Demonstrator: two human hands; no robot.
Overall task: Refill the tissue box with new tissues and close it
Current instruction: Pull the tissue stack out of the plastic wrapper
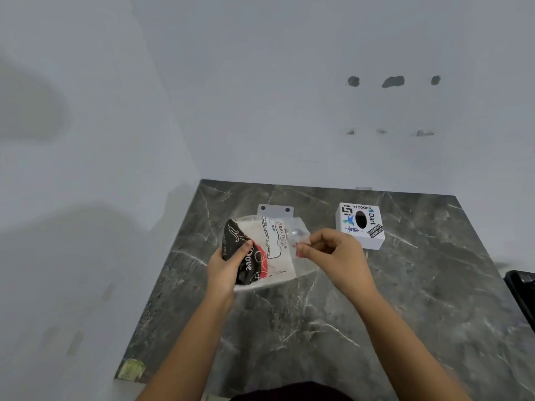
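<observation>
A plastic pack of tissues (272,250), white with black and red print, is held above the dark marbled counter (318,328). My left hand (228,264) grips its left black end. My right hand (333,253) pinches the clear plastic flap at the pack's right end. The white cube tissue box (360,225), covered in stickers and with a dark oval slot on top, stands on the counter to the right, behind my right hand and apart from it.
A flat grey plate with two dark holes (275,210) lies behind the pack. A black object (522,296) sits at the counter's right edge. White walls close in at the back and left.
</observation>
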